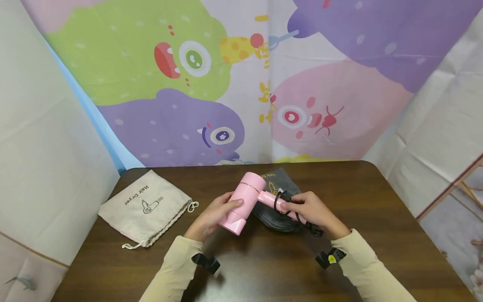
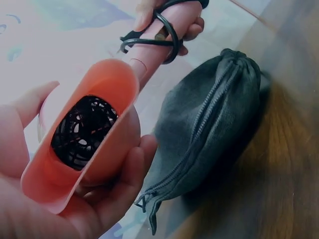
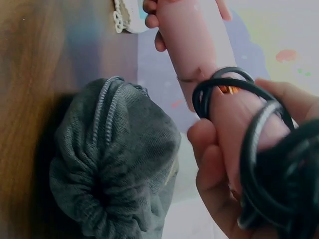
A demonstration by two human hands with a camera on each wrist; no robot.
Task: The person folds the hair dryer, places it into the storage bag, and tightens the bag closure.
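A small pink plastic hair dryer [image 1: 247, 201] is held above the dark wooden table [image 1: 377, 218], over a dark grey drawstring fabric pouch [image 1: 281, 201] that lies just behind and beneath it.

Left hand [image 1: 215, 214]: fingers curled round the dryer's barrel, nozzle end cupped in the palm (the black grille is seen plainly in the left wrist view, inside the flared mouth [image 2: 82, 132]).

Right hand [image 1: 309, 207]: closed round the pink handle, with the black power cord [image 1: 298, 216] looped about handle and fingers. In the right wrist view several turns of cord [image 3: 259, 149] are seen lying over the handle; the rest is bunched in the palm.

Step in hand, as judged: the cord is being wound round the handle, the dryer being steadied by the barrel. Winding appears partly done; a loose length of cord hangs below the right hand.

Next move, as judged: the remaining cord would need to be brought round the handle and kept taut, with the barrel held firm so the loops are not shed.

Also noted: a beige cloth drawstring bag printed "Hair Dryer" [image 1: 147, 205], flat on the table, well to the left.
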